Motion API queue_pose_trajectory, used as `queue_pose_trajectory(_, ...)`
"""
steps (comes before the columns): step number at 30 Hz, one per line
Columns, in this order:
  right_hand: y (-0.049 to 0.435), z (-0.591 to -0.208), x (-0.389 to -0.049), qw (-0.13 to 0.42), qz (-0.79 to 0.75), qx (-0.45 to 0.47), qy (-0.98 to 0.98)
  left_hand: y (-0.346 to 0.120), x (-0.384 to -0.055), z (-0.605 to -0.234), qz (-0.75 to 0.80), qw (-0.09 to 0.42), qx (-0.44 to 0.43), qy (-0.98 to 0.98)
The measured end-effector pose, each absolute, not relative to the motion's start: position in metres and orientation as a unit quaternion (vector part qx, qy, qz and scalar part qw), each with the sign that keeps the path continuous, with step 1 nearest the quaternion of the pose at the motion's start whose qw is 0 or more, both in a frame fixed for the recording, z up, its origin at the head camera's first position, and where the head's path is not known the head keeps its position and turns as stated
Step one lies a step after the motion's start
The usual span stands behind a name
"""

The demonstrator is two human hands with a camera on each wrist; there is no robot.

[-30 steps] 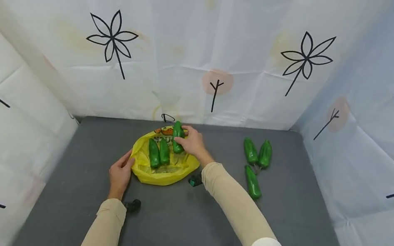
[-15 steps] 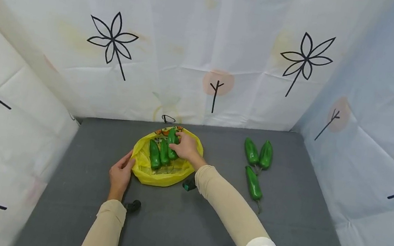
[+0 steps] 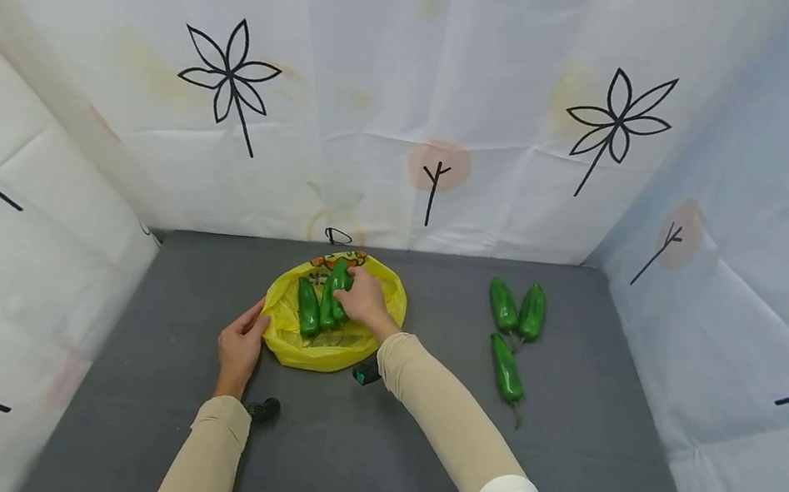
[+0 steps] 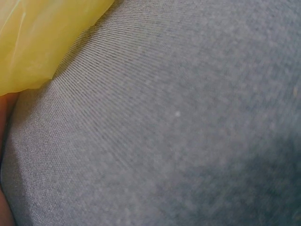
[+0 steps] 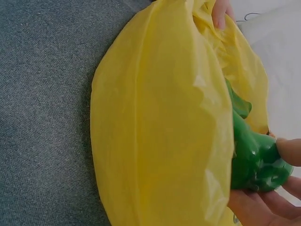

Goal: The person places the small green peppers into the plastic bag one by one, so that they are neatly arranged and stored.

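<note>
A yellow plastic bag (image 3: 307, 356) lies with its mouth spread wide on the grey table. My left hand (image 3: 239, 352) pinches its left rim, thumb on the inner side. Inside the bag, my right hand (image 3: 364, 299) grips a green pepper (image 5: 261, 160) between thumb and fingers, the pepper's blunt end showing in the right wrist view. Two more green peppers lie in the bag: one on the left (image 3: 308, 308), and one in the middle (image 3: 327, 311) right beside the held pepper. The left wrist view shows mostly tabletop, plus a corner of the bag (image 4: 42, 42).
To the right on the table (image 3: 413, 434) lie two green peppers side by side (image 3: 518, 307) and a third pepper (image 3: 507, 369) nearer me, its stem pointing my way. Patterned white cloth (image 3: 354, 106) walls in the back and both sides.
My right hand has moved left and down into the bag with its pepper, which now sits against the middle pepper. The left hand has stayed at the rim.
</note>
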State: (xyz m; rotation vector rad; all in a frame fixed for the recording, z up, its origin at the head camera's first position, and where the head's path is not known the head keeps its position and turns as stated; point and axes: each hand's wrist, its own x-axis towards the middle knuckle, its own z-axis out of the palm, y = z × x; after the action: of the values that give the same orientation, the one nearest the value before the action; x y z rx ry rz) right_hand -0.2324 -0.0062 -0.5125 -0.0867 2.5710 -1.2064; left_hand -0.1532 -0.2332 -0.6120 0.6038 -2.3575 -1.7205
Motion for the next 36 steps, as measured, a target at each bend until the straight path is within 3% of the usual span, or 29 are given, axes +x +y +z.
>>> queue_pose_trajectory(18,-0.001,-0.518,-0.228,0.174,-0.391,-0.041,0.903,-0.235,-0.152,-0.612,-0.577,0.074,0.202,-0.788)
queue_pose_trajectory(36,0.008,-0.505,-0.229,0.145,-0.342,-0.098,0.923,-0.235,-0.154,-0.611,-0.571,0.065,0.208,-0.791)
